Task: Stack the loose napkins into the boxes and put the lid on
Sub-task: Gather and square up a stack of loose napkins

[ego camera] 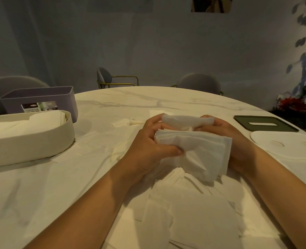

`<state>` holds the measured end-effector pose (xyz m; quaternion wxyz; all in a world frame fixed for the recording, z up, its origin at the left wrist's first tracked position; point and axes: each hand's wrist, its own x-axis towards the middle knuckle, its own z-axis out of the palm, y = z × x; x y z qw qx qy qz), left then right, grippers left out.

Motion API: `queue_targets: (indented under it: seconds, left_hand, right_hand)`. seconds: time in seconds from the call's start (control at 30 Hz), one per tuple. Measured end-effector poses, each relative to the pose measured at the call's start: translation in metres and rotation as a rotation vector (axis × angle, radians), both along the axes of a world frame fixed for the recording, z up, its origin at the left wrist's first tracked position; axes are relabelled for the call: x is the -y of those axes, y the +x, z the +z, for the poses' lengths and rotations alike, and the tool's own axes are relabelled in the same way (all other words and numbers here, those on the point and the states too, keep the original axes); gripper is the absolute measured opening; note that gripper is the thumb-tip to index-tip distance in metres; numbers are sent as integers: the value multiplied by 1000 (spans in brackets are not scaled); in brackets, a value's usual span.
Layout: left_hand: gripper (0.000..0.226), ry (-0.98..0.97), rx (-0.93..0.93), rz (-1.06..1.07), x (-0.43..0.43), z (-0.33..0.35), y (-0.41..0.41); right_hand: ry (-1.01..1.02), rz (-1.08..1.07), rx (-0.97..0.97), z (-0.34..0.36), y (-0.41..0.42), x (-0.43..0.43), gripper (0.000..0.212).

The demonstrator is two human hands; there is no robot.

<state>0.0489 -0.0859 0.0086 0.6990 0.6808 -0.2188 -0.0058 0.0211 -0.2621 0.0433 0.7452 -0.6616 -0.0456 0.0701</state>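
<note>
Both my hands hold a thick bundle of white napkins (198, 150) above the middle of the table. My left hand (152, 144) grips its left side, thumb pressed on top. My right hand (234, 141) grips the right side, mostly hidden behind the paper. Several loose napkins (184, 209) lie spread on the table under and in front of my hands. A cream oval box (30, 141) at the left has napkins stacked inside. Behind it stands a lilac box (40, 97). At the right lie a dark green slotted lid (265, 124) and a white oval lid (283, 146).
The round marble table (112, 105) carries a few stray napkins (127, 121) near its middle. Grey chairs (198, 83) stand around the far edge. A plant with red flowers (292, 103) is at the far right, beyond the table.
</note>
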Motion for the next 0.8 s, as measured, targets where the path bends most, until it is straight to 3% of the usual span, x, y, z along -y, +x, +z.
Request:
queue_targets:
  seconds: [0.07, 0.2, 0.33, 0.53, 0.67, 0.8]
  left_hand:
    - [60, 37, 36, 63, 1, -1, 1]
    - [36, 70, 134, 62, -2, -1, 0]
    - [33, 51, 111, -120, -6, -1, -2]
    - [23, 187, 170, -194, -8, 8, -6]
    - [33, 268, 213, -284, -12, 21, -11]
    - [31, 247, 208, -313, -16, 29, -16]
  right_hand:
    - [14, -155, 3, -1, 4, 2, 6]
    - [88, -437, -94, -4, 14, 9, 10]
    - [75, -323, -52, -9, 17, 9, 15]
    - [82, -268, 30, -14, 21, 7, 21]
    - [78, -204, 88, -14, 20, 3, 14]
    - [41, -153, 65, -13, 20, 2, 15]
